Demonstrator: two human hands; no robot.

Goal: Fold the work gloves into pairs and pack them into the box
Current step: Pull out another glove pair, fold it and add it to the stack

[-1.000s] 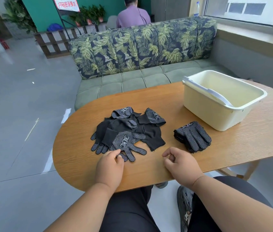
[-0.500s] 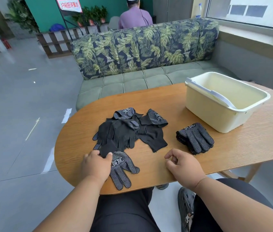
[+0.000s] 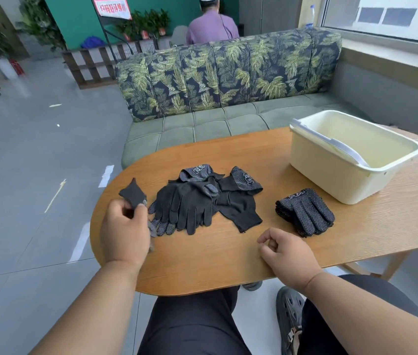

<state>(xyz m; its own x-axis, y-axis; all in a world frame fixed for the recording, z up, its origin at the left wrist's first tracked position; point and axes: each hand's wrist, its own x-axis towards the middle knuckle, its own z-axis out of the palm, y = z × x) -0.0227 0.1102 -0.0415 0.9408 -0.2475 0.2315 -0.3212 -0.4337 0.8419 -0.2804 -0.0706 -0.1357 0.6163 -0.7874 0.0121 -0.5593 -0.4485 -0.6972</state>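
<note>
The gloves are knitted, light and limp, so they are judged to drape and bunch when lifted; the dotted palms should give some friction against sliding. A glove is best taken at the cuff or pinched flat across the palm, so the fingers hang straight for pairing.

One glove (image 3: 133, 195) is pinched in the left hand (image 3: 125, 230), raised just off the surface (image 3: 228, 254) at its left end. The thumb and fingers are curled round the fabric, the cuff sticking up above the knuckles, while dotted fingertips can be seen hanging below the hand. How much of the glove is bunched inside the grip cannot be told.

The right hand (image 3: 288, 253) rests on the surface near the front edge, fingers loosely curled, thumb and forefinger close together, with nothing held.

A loose pile (image 3: 202, 201) of unsorted gloves lies at the middle of the surface, just beside the left hand; several overlap, some dotted side up, some plain side up. A folded stack (image 3: 305, 212) sits apart to the right, between the pile and the box (image 3: 341, 180). The box stands at the right rear of the surface, open, its handle laid across the rim; no gloves are seen in the visible part of the interior.
</note>
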